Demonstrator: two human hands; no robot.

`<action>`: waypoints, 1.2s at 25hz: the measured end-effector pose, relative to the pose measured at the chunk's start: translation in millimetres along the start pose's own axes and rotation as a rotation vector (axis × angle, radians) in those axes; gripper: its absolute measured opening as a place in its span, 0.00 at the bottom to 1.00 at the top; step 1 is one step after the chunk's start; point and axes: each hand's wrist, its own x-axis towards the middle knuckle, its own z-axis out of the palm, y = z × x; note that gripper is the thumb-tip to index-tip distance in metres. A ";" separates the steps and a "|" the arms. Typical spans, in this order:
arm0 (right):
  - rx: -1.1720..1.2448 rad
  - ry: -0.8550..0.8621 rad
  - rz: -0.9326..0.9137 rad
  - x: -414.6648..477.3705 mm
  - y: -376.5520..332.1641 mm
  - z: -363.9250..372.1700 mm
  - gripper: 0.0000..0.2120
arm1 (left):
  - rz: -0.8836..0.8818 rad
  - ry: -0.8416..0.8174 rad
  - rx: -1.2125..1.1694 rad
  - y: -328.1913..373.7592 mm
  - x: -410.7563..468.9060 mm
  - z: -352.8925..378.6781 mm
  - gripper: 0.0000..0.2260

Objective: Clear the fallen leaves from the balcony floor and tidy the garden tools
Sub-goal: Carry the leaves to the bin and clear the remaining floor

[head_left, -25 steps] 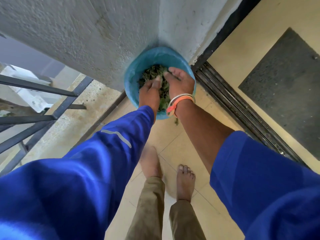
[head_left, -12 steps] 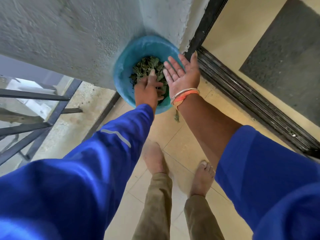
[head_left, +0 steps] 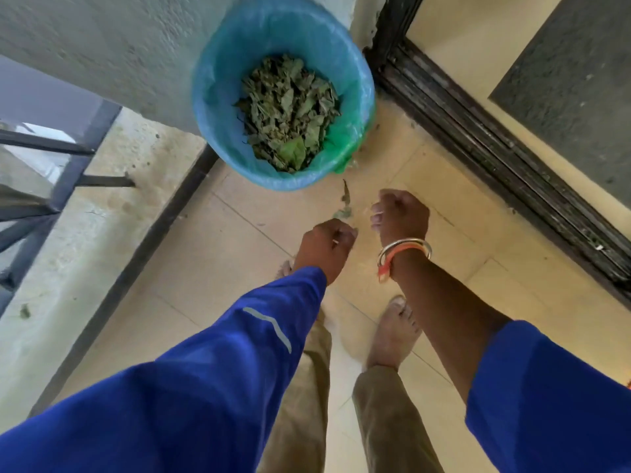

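From the head camera, looking down, a bin [head_left: 218, 97] lined with a blue plastic bag stands in the corner where the rough wall [head_left: 102, 46] meets the dark door track [head_left: 478, 138]. It holds a loose heap of dry green leaves [head_left: 288, 114], filling roughly the lower part and well below the rim.

Both hands hang over the tiled balcony floor [head_left: 222, 268], just short of the bin and apart from it. The left hand [head_left: 324, 242] is curled into a loose fist; the right hand [head_left: 401, 215], with bangles [head_left: 404, 249] at the wrist, is likewise closed. Whether either fist encloses leaf scraps cannot be told.

A few stray leaf bits [head_left: 345, 203] lie on the floor between the bin and the hands, and one speck rests on the ledge [head_left: 24, 310] by the railing [head_left: 44, 148].

The leaves look feather-light, brittle and crumbly; they are probably best scooped in cupped palms from underneath rather than pinched, since squeezing would shatter them. The thin liner looks slippery and easily torn, so the bin would be better lifted by its rigid rim.
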 end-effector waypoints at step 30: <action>0.059 0.179 -0.741 -14.7 -89.0 7.1 0.11 | 0.545 0.315 -0.258 92.8 25.5 -3.2 0.17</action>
